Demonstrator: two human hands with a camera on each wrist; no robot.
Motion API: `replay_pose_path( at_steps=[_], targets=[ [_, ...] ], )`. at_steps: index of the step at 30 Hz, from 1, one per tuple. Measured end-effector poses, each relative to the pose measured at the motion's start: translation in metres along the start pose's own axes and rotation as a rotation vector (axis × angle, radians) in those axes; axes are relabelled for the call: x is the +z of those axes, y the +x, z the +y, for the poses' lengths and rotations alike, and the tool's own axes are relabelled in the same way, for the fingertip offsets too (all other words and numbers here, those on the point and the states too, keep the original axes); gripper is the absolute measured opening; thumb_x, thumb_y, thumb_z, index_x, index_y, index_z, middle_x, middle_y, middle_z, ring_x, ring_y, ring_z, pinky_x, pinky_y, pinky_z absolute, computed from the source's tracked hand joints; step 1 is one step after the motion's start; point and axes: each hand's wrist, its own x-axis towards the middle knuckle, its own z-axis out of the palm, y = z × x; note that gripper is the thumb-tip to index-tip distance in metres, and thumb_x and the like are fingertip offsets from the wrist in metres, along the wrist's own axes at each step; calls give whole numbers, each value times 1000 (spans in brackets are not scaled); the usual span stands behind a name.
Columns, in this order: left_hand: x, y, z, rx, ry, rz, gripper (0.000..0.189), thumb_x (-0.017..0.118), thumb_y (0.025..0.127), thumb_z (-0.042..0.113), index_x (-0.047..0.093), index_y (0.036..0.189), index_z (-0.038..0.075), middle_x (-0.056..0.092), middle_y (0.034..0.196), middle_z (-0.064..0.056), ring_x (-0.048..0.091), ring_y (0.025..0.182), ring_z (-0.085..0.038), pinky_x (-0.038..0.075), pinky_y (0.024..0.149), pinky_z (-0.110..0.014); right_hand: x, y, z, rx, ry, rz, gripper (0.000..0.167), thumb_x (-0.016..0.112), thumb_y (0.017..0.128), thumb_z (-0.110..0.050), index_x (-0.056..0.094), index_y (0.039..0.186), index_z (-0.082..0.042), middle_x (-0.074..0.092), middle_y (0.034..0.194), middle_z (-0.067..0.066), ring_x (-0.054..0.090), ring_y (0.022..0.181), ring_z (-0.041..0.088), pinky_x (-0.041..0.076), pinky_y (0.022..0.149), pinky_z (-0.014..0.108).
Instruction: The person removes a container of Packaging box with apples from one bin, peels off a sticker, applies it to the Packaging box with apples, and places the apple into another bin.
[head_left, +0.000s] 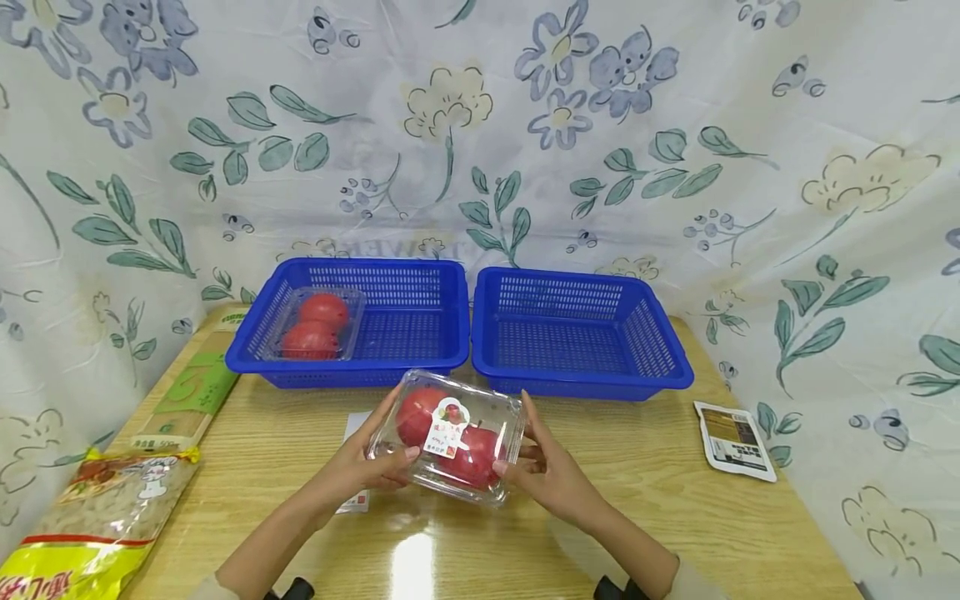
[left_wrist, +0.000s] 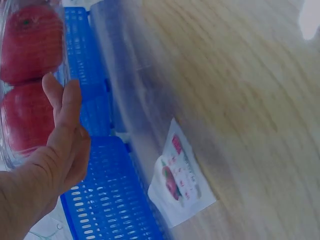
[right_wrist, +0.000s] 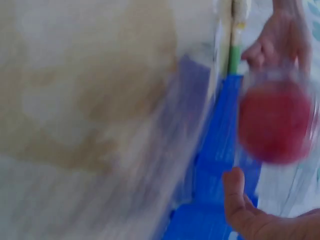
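Observation:
Above the table's front middle, a clear plastic box of apples (head_left: pixel 461 385) is held slightly tilted, with two red apples and a white fruit label (head_left: pixel 447 427) on its lid. My left hand (head_left: pixel 372 462) grips its left end, thumb over the lid's edge. At the opposite end my right hand (head_left: pixel 553 482) holds it the same way, thumb on the near corner. Beneath the left hand a white label sheet (head_left: pixel 354 502) lies on the wood, mostly covered in the head view; its printed fruit label (left_wrist: pixel 175 182) shows in the left wrist view.
Two blue baskets stand side by side at the back. The left basket (head_left: pixel 405 364) contains another clear box of red apples (head_left: pixel 318 327); the right basket (head_left: pixel 581 383) is beside it. Packaged noodles (head_left: pixel 187 392) and a yellow-edged bag (head_left: pixel 105 517) lie left, a small pouch (head_left: pixel 735 440) right.

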Motion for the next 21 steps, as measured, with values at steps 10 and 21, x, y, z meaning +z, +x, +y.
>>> replay_pose_path(
  at_steps=[10, 21],
  targets=[
    [-11, -3, 6, 25, 41, -136, 85, 66, 96, 21, 12, 156, 49, -7, 167, -7, 68, 100, -31, 57, 86, -45, -32, 17, 12, -46, 151, -320, 102, 79, 84, -12, 13, 161, -21, 36, 150, 30, 62, 115, 40, 55, 92, 39],
    [-20, -3, 16, 1, 127, -225, 83, 69, 93, 26, 18, 156, 46, 4, 167, -6, 34, 137, -47, 53, 86, -47, -34, 21, 10, -88, 149, -526, 108, 84, 80, -16, 13, 161, -30, 26, 158, 22, 50, 131, 35, 51, 99, 36]
  ],
)
